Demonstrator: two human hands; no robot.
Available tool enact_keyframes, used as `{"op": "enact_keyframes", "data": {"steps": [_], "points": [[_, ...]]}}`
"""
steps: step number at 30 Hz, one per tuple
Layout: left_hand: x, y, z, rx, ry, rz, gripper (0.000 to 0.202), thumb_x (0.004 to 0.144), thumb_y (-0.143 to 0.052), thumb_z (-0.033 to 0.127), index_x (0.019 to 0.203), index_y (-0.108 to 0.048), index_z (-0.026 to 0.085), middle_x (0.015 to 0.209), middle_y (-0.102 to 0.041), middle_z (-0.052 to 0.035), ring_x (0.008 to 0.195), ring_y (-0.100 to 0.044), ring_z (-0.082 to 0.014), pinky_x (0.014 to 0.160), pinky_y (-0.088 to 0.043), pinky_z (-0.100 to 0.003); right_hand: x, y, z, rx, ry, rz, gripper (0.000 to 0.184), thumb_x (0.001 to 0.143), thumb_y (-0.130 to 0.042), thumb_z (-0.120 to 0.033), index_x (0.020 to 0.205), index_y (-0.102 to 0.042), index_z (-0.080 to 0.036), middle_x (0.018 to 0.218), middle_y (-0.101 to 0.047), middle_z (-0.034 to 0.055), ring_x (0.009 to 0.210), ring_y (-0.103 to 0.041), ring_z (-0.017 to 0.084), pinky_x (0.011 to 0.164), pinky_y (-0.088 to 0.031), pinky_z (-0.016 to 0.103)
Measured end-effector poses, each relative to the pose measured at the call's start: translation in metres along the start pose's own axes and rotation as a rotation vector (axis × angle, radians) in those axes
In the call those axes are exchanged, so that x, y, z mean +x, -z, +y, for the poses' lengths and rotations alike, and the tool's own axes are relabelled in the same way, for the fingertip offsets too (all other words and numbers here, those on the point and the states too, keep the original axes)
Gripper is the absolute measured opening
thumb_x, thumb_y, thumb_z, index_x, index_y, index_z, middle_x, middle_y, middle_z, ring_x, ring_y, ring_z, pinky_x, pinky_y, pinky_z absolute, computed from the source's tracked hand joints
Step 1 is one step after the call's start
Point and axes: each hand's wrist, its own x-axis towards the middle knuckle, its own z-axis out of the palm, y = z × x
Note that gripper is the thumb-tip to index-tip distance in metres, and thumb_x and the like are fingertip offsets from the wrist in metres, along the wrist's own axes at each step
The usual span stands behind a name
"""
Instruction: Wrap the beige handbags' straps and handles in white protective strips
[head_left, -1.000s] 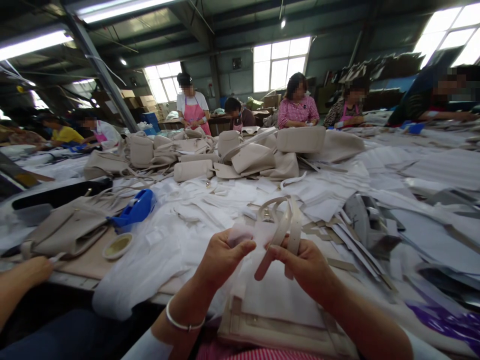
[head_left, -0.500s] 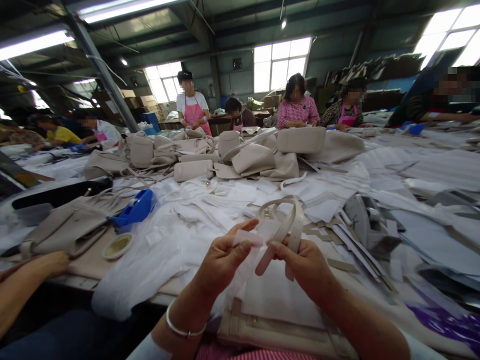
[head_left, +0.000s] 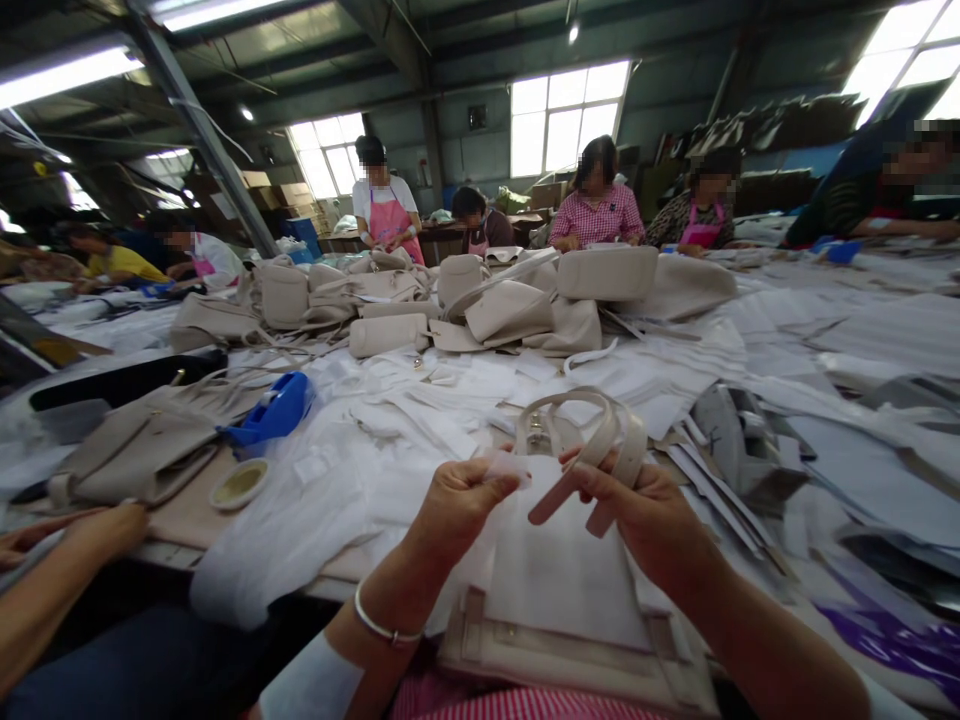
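My left hand (head_left: 454,515) pinches a small translucent white wrapping piece (head_left: 506,464) between thumb and fingers. Looped beige straps (head_left: 634,440) are gripped in my right hand (head_left: 652,520), their two rounded ends pointing down and to the left. A small gap separates the wrapping piece from the strap ends. Under my hands, close to my body, lies a beige handbag (head_left: 585,672) with a white sheet (head_left: 559,590) over its upper part. A metal buckle (head_left: 537,432) shows within the strap loop.
A pile of beige bags (head_left: 510,312) crosses the table's middle. At left are a blue tape dispenser (head_left: 274,412), a tape roll (head_left: 238,484) and a co-worker's hand (head_left: 112,530). A grey tape dispenser (head_left: 750,445) stands at right. Several people work across the table.
My hands have moved apart. The right one has carried the straps to the right, and the wrapping piece in my left hand has come away from the strap end.
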Motion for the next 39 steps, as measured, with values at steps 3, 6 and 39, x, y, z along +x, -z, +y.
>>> {"op": "enact_keyframes", "data": {"steps": [3,6,39], "points": [[0.0,0.001,-0.001,0.066,-0.02,-0.037,0.014,0.08,-0.073,0.029,0.089,-0.08,0.021,0.101,-0.077,-0.0045,0.133,-0.049,-0.027,0.115,-0.031,-0.04,0.003,0.007,-0.01,0.081,0.068,0.041,0.024,0.079,-0.076,-0.04,0.086,-0.077,-0.017,0.082,-0.073,0.0068,0.072,-0.057,0.016,0.063,-0.046,0.029],[-0.001,0.0,-0.002,0.132,-0.056,-0.079,0.013,0.083,-0.07,0.03,0.087,-0.08,0.023,0.098,-0.078,-0.0028,0.134,-0.048,-0.0265,0.117,-0.028,-0.042,0.006,0.006,-0.017,0.146,0.133,0.148,0.021,0.078,-0.077,-0.038,0.085,-0.077,-0.018,0.084,-0.072,0.0046,0.072,-0.057,0.014,0.062,-0.046,0.026],[-0.016,-0.008,0.008,0.264,-0.06,-0.152,0.034,0.092,-0.058,0.043,0.083,-0.075,0.015,0.085,-0.075,-0.006,0.083,-0.066,-0.0192,0.075,-0.05,-0.027,0.005,-0.015,0.013,-0.165,0.246,-0.26,0.028,0.088,-0.064,-0.04,0.074,-0.071,-0.017,0.08,-0.065,0.0038,0.075,-0.059,0.015,0.069,-0.047,0.026]]}}
